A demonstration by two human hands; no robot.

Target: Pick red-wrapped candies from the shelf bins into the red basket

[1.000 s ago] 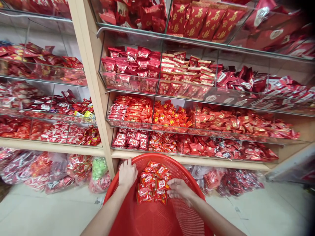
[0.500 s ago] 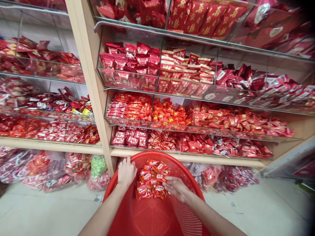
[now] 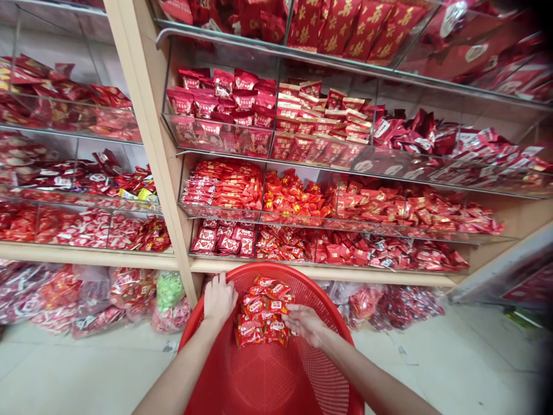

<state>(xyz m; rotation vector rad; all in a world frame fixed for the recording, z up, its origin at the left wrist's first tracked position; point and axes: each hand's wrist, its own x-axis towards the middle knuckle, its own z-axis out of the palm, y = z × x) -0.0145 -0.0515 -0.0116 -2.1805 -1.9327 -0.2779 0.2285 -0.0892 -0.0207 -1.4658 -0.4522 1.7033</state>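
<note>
A large red plastic basket (image 3: 259, 380) with mesh sides is at the bottom centre. Inside, against its far side, lies a pile of small red wrapped packets (image 3: 261, 314). My left hand (image 3: 219, 301) has its fingers curled over the basket's left rim. Within the basket, my right hand (image 3: 305, 324) touches the right edge of the pile, its fingers extended and slightly apart, with no packet lifted.
Shelves with clear dividers (image 3: 324, 222) hold many red packets in front of me. A wooden upright (image 3: 147, 132) parts the left and right shelving. Clear bags of packets (image 3: 133, 291) lie below on the tiled floor (image 3: 86, 374).
The view has shifted slightly, so shelves and basket appear a little further left. Both hands keep nearly the same places relative to the basket and packets.
</note>
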